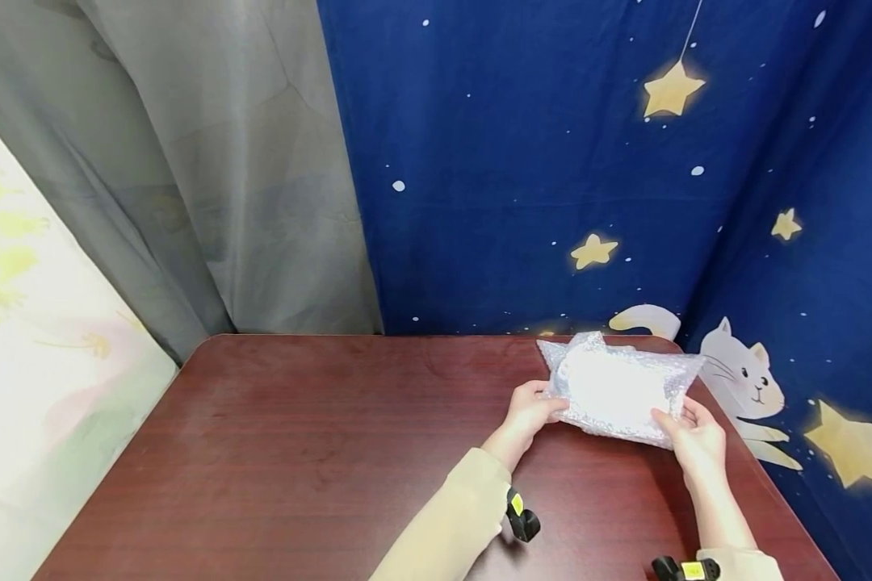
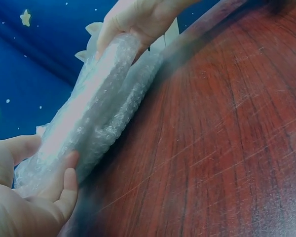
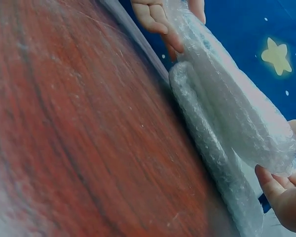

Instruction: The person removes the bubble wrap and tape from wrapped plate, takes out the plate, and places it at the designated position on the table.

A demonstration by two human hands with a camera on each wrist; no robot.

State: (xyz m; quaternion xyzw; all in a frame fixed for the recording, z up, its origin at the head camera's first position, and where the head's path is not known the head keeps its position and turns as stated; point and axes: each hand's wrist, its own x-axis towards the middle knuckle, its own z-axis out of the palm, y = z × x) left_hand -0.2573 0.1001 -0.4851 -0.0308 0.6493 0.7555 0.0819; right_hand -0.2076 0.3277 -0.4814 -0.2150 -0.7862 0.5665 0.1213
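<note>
A flat package in clear bubble wrap [image 1: 618,391] is held by both hands over the right back part of the table, its top glaring white. My left hand [image 1: 530,415] grips its left end, thumb above and fingers beneath. At the opposite end, my right hand [image 1: 693,436] pinches the wrap between thumb and fingers. From the left wrist view, the left hand [image 2: 29,192] cups the near end, with the right hand [image 2: 143,22] at the far end. In the right wrist view, a thick bubble-wrap layer [image 3: 207,138] runs along the table below the package's main body [image 3: 241,103].
The dark red-brown wooden table [image 1: 298,452] has rounded back corners. Behind it hang a grey curtain [image 1: 247,177] and a blue curtain [image 1: 494,161] printed with stars and a white cat. Black straps [image 1: 521,516] sit at both sleeves.
</note>
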